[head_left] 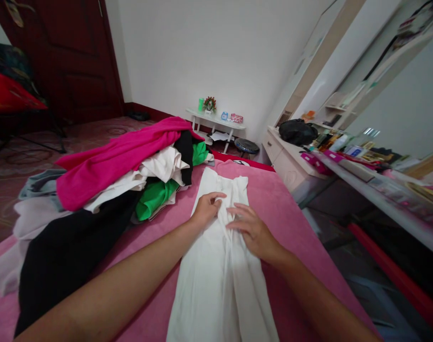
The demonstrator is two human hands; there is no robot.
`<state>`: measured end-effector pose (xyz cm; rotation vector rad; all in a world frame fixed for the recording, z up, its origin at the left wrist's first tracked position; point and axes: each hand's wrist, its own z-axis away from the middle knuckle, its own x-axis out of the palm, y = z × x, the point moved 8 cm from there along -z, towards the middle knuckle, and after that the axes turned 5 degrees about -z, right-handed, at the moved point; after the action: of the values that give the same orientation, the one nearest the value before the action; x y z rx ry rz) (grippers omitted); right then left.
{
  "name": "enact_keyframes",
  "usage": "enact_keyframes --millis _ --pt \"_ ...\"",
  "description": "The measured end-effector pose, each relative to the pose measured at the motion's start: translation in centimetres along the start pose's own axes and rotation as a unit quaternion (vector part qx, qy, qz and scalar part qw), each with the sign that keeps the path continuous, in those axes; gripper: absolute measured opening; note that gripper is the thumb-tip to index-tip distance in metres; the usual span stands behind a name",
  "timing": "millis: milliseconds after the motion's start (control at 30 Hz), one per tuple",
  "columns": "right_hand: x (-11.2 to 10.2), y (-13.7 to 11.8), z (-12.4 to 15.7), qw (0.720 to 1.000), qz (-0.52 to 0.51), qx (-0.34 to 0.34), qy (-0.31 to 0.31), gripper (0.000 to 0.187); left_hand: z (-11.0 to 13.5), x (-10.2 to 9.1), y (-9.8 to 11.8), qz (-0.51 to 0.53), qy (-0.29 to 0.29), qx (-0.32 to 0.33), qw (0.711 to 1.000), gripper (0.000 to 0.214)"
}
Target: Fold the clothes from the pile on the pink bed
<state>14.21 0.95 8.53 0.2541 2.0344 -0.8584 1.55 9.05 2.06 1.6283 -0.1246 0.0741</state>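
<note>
White trousers lie lengthwise on a pink bedspread, with the waist end away from me and a raised fold down the middle. My left hand is on the upper part, its fingers curled and the thumb close to the index finger, pinching the cloth by the fold. Just right of the fold is my right hand, fingers stretched and slightly apart, the tips touching the fabric. It is a little blurred.
A heap of clothes, with a magenta garment, a black garment and a green one, lies at the left. A cluttered dressing table stands right of the bed. A low white table is by the far wall.
</note>
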Motion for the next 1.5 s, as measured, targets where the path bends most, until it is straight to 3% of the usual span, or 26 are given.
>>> enact_keyframes --millis 100,200,500,700,833,1000,1067,1133,1267,1367,1500 --pt "1.4 -3.5 2.8 0.99 0.077 -0.028 -0.115 0.047 0.1 0.1 0.1 -0.015 -0.006 0.006 1.0 0.029" --pt "0.9 -5.2 4.3 0.986 0.105 -0.01 -0.128 0.039 0.0 -0.1 -0.1 -0.029 -0.001 0.008 1.0 0.029" --pt "-3.3 -9.6 6.3 0.997 -0.068 0.014 0.032 0.029 -0.2 -0.2 -0.7 -0.079 0.0 0.011 0.997 0.031" --pt "-3.6 -8.7 7.3 0.969 -0.177 0.105 0.135 0.013 0.2 -0.6 0.5 -0.181 -0.009 0.064 0.981 0.035" --pt "-3.7 -8.4 7.3 0.969 -0.18 0.098 0.14 0.006 3.5 0.5 2.8 -0.277 -0.094 0.148 0.945 0.051" --pt "-4.0 -8.9 7.0 0.972 -0.152 0.089 0.153 0.007 11.3 2.5 5.2 -0.455 -0.255 0.245 0.817 0.063" --pt "-4.0 -9.2 6.9 0.973 -0.145 0.082 0.16 0.007 14.1 2.5 6.0 -0.461 -0.294 0.251 0.798 0.07" --pt "-3.9 -9.4 6.9 0.973 -0.145 0.076 0.164 0.008 16.4 2.5 6.6 -0.452 -0.323 0.24 0.796 0.091" --pt "-3.8 -9.6 6.7 0.971 -0.148 0.073 0.175 0.009 18.7 2.5 7.0 -0.452 -0.286 0.236 0.812 0.115" --pt "-4.1 -9.8 6.2 0.964 -0.15 0.084 0.201 0.01 18.8 2.8 6.9 -0.461 -0.234 0.268 0.813 0.109" --pt "-4.3 -10.3 5.4 0.952 -0.184 0.088 0.228 0.012 16.9 2.6 7.1 -0.437 -0.185 0.297 0.829 0.099"
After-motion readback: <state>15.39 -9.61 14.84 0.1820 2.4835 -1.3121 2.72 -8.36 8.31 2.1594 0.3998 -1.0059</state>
